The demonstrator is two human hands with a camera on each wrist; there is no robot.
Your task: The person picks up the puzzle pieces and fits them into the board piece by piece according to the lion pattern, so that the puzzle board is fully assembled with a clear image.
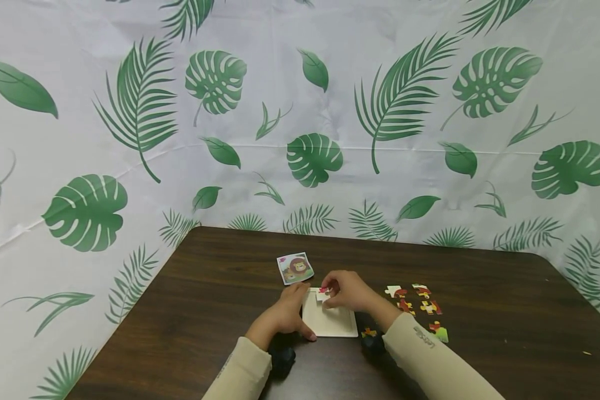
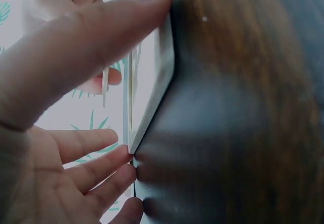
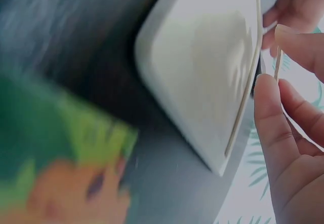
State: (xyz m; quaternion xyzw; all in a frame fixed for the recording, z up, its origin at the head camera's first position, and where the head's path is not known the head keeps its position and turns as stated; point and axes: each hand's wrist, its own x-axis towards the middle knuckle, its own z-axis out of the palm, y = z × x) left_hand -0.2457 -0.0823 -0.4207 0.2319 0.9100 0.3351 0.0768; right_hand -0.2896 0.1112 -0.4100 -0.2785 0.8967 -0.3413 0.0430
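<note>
A white square puzzle tray [image 1: 337, 326] with a raised rim lies on the table. My left hand [image 1: 286, 312] spans its left side, thumb at the near corner and the other fingers, fairly straight, by the far corner. Over the tray's far part, my right hand [image 1: 349, 291] pinches a puzzle piece [image 1: 322, 296] between thumb and fingertips. That piece is mostly white with some pink and appears edge-on in the right wrist view, just above the tray surface [image 3: 197, 57]. The left wrist view has the left thumb [image 2: 86, 51] against the tray's edge.
A square picture card [image 1: 295, 268] with a lion lies behind the tray. Several loose puzzle pieces [image 1: 431, 307] are spread to the right on the dark wooden table [image 1: 220, 278]. Another piece [image 1: 368, 332] sits by the right wrist. A leaf-print cloth [image 1: 260, 183] hangs behind.
</note>
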